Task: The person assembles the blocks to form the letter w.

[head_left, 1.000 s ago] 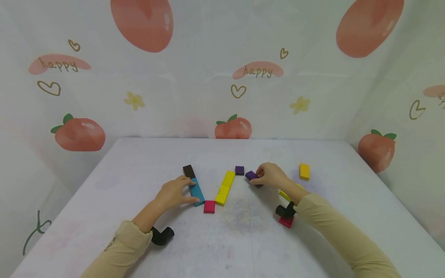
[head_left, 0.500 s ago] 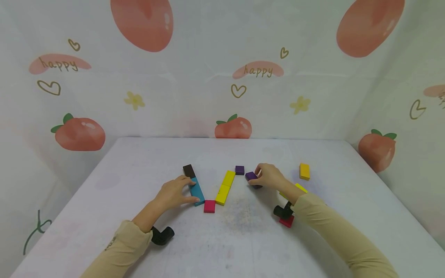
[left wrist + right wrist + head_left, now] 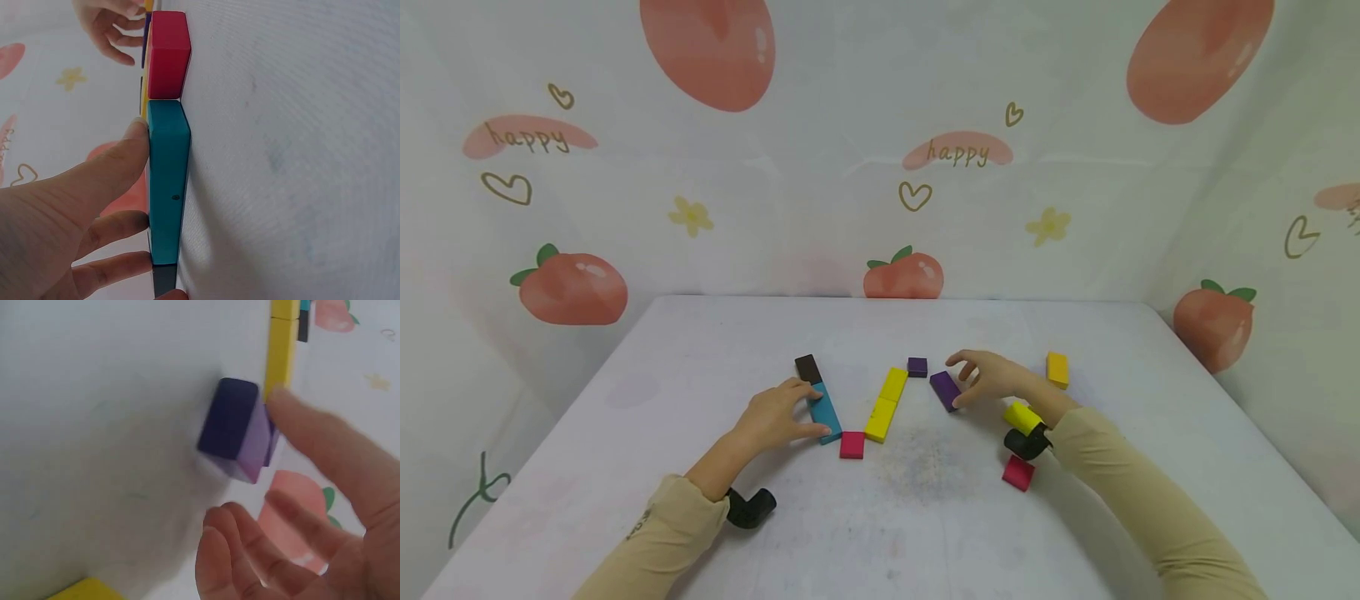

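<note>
My left hand (image 3: pixel 771 418) rests its thumb and fingertips on a blue block (image 3: pixel 825 415), spanning it lengthwise. In the left wrist view, the fingers lie along the top of that blue block (image 3: pixel 167 194), and a dark block (image 3: pixel 164 278) continues its line. A red block (image 3: pixel 852 446) sits at its near end, beside two yellow blocks (image 3: pixel 887 404) in a slanted row. Past their far end lies a small purple block (image 3: pixel 917 367). My right hand (image 3: pixel 1000 377) hovers with spread fingers beside a longer purple block (image 3: pixel 943 388), which lies tilted on the table. Nothing is in its grasp.
To the right are an orange-yellow block (image 3: pixel 1057 369), a yellow block (image 3: pixel 1021 417) partly behind the right wrist's black camera (image 3: pixel 1027 443), and a loose red block (image 3: pixel 1019 473). A fruit-print cloth (image 3: pixel 820 208) hangs behind the white table (image 3: pixel 880 533).
My right hand has let go of the longer purple block and drawn slightly right, fingers spreading. That block now lies at a steeper slant. The left hand has stayed in place.
</note>
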Demonstrator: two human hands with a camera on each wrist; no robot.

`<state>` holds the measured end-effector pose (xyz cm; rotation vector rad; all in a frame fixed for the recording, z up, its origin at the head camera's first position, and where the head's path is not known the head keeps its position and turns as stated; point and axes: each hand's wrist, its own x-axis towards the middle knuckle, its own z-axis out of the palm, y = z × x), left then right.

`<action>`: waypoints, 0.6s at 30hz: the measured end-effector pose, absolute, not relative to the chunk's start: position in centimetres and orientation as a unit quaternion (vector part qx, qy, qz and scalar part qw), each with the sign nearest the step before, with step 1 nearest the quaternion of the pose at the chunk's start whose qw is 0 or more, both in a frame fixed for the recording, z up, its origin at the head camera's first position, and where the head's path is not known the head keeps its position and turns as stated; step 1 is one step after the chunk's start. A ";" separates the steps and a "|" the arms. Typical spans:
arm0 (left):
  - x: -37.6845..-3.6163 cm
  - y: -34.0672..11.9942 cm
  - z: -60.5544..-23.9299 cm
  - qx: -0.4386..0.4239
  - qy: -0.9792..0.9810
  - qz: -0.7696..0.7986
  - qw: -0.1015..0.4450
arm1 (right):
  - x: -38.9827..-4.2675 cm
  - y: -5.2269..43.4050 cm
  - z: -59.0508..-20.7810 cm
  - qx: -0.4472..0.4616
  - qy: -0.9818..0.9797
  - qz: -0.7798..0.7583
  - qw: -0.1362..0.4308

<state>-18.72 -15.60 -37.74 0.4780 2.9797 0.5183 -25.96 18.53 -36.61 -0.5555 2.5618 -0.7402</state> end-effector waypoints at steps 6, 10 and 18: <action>-18.8 -15.6 -37.8 0.157 0.972 0.169 0.041 | -26.0 18.7 -37.2 -0.216 0.913 -0.260 0.227; -18.8 -15.7 -37.9 0.158 0.972 0.170 0.041 | -26.2 18.7 -37.4 -0.210 0.916 -0.258 0.225; -18.8 -15.6 -37.9 0.159 0.972 0.166 0.038 | -26.6 18.7 -37.5 -0.206 0.918 -0.257 0.222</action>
